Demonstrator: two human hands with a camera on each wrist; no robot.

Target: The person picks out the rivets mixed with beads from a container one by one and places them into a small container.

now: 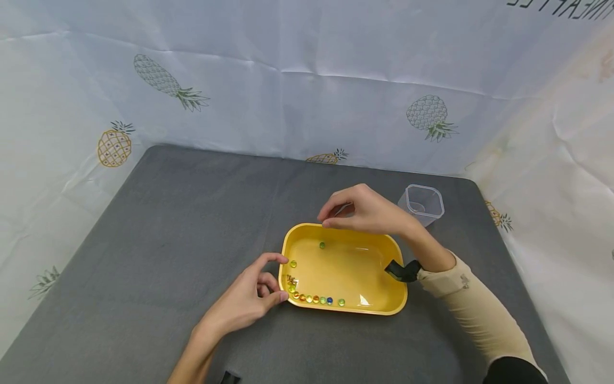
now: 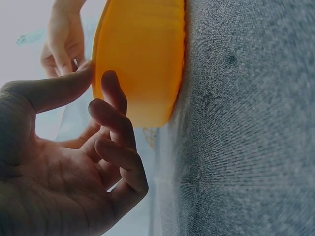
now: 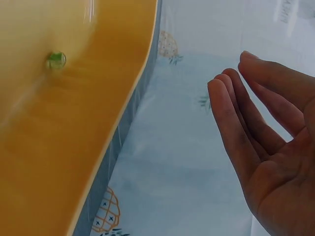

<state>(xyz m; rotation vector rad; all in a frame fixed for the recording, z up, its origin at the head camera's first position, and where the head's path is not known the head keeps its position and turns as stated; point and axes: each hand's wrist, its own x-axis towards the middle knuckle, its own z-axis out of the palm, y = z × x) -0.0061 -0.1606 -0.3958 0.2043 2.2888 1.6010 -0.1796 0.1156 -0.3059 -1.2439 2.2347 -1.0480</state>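
A yellow tray [image 1: 345, 266] with raised sides lies on the grey tabletop. My left hand [image 1: 247, 298] holds its left end, thumb and index finger at the rim; the other fingers curl outside the wall. Several glass marbles [image 1: 309, 298] in green, yellow, amber and blue line the tray's front left edge. A green marble [image 1: 322, 245] sits near the back, and a yellow-green marble [image 1: 293, 264] near the left wall. Above the back rim hovers my right hand [image 1: 362, 210], fingers bent and fingertips apart from the thumb; nothing shows between them in the right wrist view [image 3: 266, 132].
A clear plastic container [image 1: 422, 202] stands behind my right forearm, partly hidden by it. Small brownish bits [image 1: 291, 280] lie in the tray's left end. White cloth with pineapple prints [image 1: 158, 74] hangs behind and beside the grey table [image 1: 192, 213].
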